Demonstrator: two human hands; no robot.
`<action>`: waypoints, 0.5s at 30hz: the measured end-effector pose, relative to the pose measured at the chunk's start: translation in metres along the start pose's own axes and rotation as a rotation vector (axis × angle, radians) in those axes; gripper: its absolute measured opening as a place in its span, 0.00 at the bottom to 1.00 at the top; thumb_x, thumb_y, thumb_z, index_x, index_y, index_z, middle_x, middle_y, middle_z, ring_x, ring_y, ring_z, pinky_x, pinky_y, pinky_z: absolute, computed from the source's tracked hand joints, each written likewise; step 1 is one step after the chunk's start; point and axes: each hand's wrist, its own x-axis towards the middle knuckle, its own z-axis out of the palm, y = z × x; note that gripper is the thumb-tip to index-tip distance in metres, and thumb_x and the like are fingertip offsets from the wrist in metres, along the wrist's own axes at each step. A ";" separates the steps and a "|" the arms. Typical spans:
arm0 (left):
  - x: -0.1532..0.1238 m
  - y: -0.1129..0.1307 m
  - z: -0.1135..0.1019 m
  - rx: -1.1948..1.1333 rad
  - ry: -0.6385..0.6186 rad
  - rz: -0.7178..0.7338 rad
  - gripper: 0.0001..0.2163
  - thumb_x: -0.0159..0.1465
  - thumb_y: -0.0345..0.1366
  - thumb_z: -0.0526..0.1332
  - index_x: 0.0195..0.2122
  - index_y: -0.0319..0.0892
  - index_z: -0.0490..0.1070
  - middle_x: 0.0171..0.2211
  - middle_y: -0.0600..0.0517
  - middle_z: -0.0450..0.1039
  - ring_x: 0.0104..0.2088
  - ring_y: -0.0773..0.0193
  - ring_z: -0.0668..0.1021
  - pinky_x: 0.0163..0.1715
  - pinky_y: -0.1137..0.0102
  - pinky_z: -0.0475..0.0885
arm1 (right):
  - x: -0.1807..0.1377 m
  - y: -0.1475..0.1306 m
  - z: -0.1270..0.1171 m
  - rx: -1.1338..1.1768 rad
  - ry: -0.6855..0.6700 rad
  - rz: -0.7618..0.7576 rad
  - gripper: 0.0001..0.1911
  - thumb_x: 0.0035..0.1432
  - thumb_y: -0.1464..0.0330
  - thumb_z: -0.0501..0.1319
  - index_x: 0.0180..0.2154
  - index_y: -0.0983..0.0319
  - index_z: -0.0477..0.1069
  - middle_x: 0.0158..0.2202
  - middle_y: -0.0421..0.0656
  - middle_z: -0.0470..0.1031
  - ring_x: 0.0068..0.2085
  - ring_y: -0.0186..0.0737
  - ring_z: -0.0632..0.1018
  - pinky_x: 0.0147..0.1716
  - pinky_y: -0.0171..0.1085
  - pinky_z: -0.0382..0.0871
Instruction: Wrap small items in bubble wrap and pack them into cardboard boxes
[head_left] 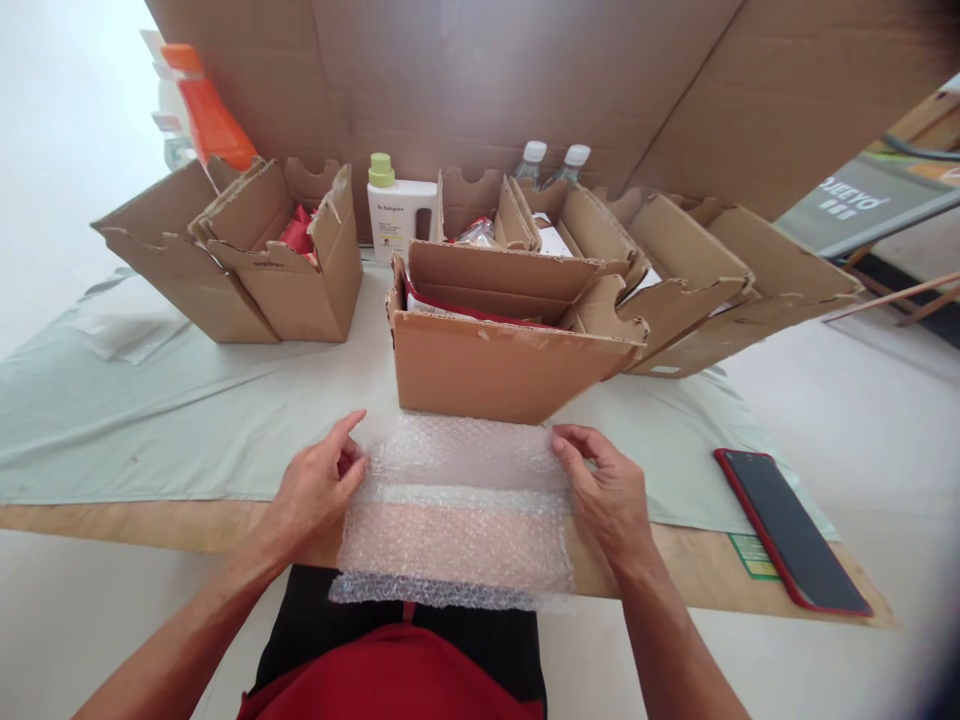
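Note:
A clear bubble wrap sheet (457, 540) lies spread in front of me, its near edge extending past the table's front edge. It has a pale strip across its middle. My left hand (322, 482) is at its left edge, index finger stretched out, thumb and curled fingers closed at the border. At the upper right corner my right hand (604, 485) pinches the wrap between thumb and fingers. Just beyond the sheet stands an open cardboard box (495, 365) with a dark red and white item (480, 313) partly visible inside.
More open cardboard boxes stand left (300, 300) and right (697, 260). Behind are a white bottle with a green cap (391, 215), clear bottles with white caps (574, 160) and an orange bottle (214, 115). A red-cased phone (795, 530) lies on the right, thin plastic (131, 325) at left.

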 end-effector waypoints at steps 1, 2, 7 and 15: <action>-0.002 -0.001 -0.001 0.061 0.064 0.022 0.25 0.65 0.37 0.57 0.63 0.40 0.65 0.34 0.52 0.78 0.30 0.61 0.79 0.34 0.65 0.75 | -0.002 0.001 -0.002 -0.036 0.036 -0.013 0.14 0.65 0.58 0.60 0.40 0.60 0.78 0.39 0.47 0.83 0.42 0.50 0.81 0.45 0.48 0.74; -0.005 -0.002 -0.002 0.114 0.136 0.060 0.24 0.66 0.37 0.57 0.63 0.41 0.65 0.35 0.51 0.78 0.31 0.60 0.79 0.34 0.64 0.76 | -0.005 0.000 -0.005 -0.082 0.080 -0.043 0.13 0.65 0.59 0.60 0.42 0.60 0.78 0.43 0.49 0.83 0.46 0.52 0.81 0.49 0.51 0.72; -0.026 0.013 -0.003 0.209 0.269 0.395 0.17 0.70 0.28 0.56 0.59 0.45 0.67 0.46 0.45 0.76 0.49 0.55 0.79 0.51 0.59 0.75 | -0.035 -0.037 -0.002 -0.262 0.171 -0.413 0.13 0.67 0.74 0.59 0.50 0.58 0.74 0.49 0.50 0.80 0.50 0.51 0.79 0.52 0.51 0.72; -0.026 0.008 0.023 0.413 -0.092 0.501 0.17 0.68 0.33 0.57 0.58 0.41 0.71 0.62 0.38 0.70 0.61 0.42 0.72 0.56 0.46 0.72 | -0.061 -0.062 0.064 -0.345 -0.461 -0.540 0.22 0.69 0.68 0.57 0.62 0.63 0.68 0.66 0.52 0.69 0.66 0.54 0.69 0.60 0.54 0.69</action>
